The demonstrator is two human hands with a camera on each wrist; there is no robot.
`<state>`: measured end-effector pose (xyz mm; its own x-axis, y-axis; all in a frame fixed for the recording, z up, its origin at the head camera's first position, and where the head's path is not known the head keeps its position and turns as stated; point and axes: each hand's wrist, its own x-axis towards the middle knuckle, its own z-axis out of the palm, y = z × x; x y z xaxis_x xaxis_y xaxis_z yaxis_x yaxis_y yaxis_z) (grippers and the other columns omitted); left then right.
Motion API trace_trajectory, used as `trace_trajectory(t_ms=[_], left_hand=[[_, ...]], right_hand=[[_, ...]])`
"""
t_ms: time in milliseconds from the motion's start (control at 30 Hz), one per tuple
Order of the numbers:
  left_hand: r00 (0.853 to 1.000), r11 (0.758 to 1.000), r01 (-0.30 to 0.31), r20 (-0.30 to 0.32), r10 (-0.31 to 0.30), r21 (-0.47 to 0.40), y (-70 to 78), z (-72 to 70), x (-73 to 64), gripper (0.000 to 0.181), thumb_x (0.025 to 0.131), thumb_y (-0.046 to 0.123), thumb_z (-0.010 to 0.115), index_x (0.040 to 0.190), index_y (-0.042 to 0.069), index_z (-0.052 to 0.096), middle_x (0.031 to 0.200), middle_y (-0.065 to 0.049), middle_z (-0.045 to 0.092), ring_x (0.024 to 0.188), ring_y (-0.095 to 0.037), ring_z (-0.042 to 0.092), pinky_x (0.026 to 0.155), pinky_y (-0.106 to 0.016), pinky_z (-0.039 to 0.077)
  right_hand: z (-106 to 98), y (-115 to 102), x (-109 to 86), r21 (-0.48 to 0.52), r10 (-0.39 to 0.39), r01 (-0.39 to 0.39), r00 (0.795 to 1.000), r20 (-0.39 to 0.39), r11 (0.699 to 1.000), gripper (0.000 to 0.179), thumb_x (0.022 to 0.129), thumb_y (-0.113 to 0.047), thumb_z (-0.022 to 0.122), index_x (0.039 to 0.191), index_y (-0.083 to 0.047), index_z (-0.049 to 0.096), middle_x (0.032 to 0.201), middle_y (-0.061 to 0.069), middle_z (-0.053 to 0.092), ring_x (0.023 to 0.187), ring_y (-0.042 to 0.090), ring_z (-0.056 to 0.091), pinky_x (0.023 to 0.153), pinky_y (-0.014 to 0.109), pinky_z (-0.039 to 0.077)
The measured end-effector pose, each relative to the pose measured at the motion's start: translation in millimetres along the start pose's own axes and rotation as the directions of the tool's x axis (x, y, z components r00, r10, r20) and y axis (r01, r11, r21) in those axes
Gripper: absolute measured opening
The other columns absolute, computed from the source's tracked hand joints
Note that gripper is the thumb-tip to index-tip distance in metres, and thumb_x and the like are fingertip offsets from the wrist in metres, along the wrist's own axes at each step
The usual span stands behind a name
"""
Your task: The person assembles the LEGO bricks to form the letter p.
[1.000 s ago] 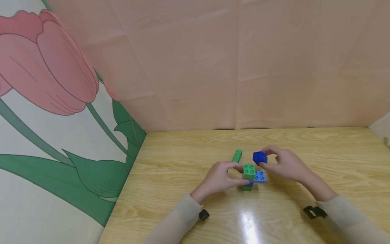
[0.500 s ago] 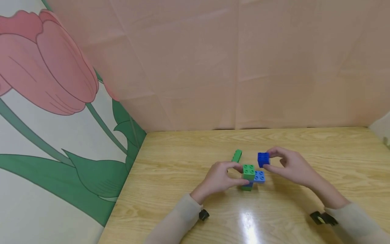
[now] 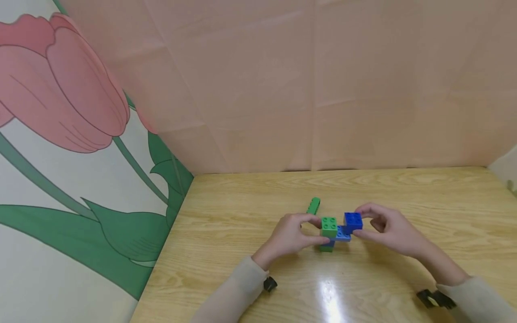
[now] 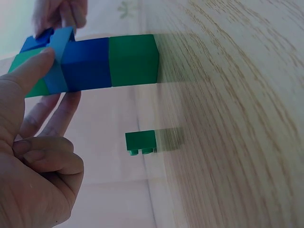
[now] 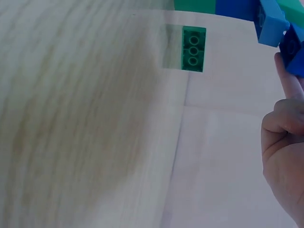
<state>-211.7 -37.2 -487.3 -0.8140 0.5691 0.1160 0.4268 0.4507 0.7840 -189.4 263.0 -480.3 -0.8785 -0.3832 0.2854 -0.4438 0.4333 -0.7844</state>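
A small tower of toy building bricks stands on the table, with a green brick (image 3: 329,226) on top and a dark blue one (image 4: 86,64) over a green one (image 4: 134,59) below. Between them a light blue plate brick (image 3: 342,233) juts out to the right. My left hand (image 3: 288,237) pinches the tower near its top between thumb and fingers. In my right hand (image 3: 393,229) a dark blue brick (image 3: 353,222) is pinched, held at the outer end of the light blue brick. In the right wrist view this brick appears tilted against it; whether the studs are joined I cannot tell.
Behind the tower a loose green brick (image 3: 313,206) lies on its side on the wooden table (image 3: 242,197). A pink-beige covered wall (image 3: 258,112) rises at the table's back edge, and a tulip-painted panel (image 3: 81,112) borders the left.
My right hand has turned the dark blue brick and moved it slightly right, then down onto the light blue brick's outer end. The left hand stays on the tower.
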Motion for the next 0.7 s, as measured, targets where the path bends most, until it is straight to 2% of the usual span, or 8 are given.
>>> trace_trajectory(t_ms=[167, 300, 400, 533, 700], left_hand=[[1.0, 1.0, 0.004, 0.003, -0.004, -0.008, 0.1, -0.7, -0.3, 0.039, 0.086, 0.047, 0.085, 0.119, 0.027, 0.075, 0.107, 0.025, 0.068, 0.107, -0.015, 0.068, 0.078, -0.023, 0.052], [1.0, 1.0, 0.014, 0.003, -0.014, -0.022, 0.1, -1.2, -1.0, 0.038, 0.086, 0.047, 0.085, 0.118, 0.028, 0.075, 0.107, 0.024, 0.068, 0.108, -0.017, 0.068, 0.078, -0.023, 0.051], [1.0, 0.999, 0.02, 0.001, -0.02, -0.026, 0.4, -1.3, -1.6, 0.038, 0.086, 0.047, 0.085, 0.117, 0.028, 0.075, 0.108, 0.024, 0.069, 0.105, -0.019, 0.068, 0.074, -0.023, 0.051], [1.0, 0.999, 0.03, 0.004, -0.03, -0.027, 0.6, -0.9, -2.1, 0.038, 0.086, 0.047, 0.085, 0.117, 0.028, 0.075, 0.108, 0.023, 0.069, 0.101, -0.023, 0.068, 0.068, -0.023, 0.05], [1.0, 0.999, 0.03, 0.006, -0.03, -0.024, 0.8, -0.6, -1.4, 0.038, 0.086, 0.047, 0.085, 0.117, 0.028, 0.075, 0.108, 0.024, 0.068, 0.098, -0.021, 0.068, 0.066, -0.024, 0.05]], right_hand=[[1.1, 2.6, -2.6, 0.039, -0.02, 0.019, 1.0, 0.018, 0.999, 0.036, 0.085, -0.007, 0.086, 0.113, -0.019, 0.068, 0.064, -0.001, 0.042, 0.05, 0.012, 0.036, 0.044, 0.029, 0.035], [1.4, 3.8, -3.9, 0.058, -0.041, 0.04, 0.999, 0.028, 0.998, 0.035, 0.084, -0.005, 0.087, 0.11, -0.02, 0.068, 0.064, -0.003, 0.043, 0.05, 0.013, 0.035, 0.044, 0.028, 0.034], [1.3, 4.4, -4.3, 0.065, -0.07, 0.067, 0.997, 0.036, 0.996, 0.036, 0.084, -0.004, 0.087, 0.11, -0.02, 0.068, 0.07, -0.005, 0.057, 0.05, 0.013, 0.035, 0.044, 0.028, 0.034], [0.2, 5.1, -3.4, 0.073, -0.114, 0.11, 0.993, 0.042, 0.991, 0.037, 0.083, 0.0, 0.087, 0.109, -0.019, 0.069, 0.091, -0.006, 0.075, 0.051, 0.008, 0.034, 0.043, 0.026, 0.033], [-1.5, 3.3, -1.9, 0.07, -0.133, 0.13, 0.99, 0.042, 0.989, 0.039, 0.081, 0.001, 0.087, 0.108, -0.02, 0.069, 0.099, -0.006, 0.077, 0.054, 0.003, 0.034, 0.043, 0.025, 0.034]])
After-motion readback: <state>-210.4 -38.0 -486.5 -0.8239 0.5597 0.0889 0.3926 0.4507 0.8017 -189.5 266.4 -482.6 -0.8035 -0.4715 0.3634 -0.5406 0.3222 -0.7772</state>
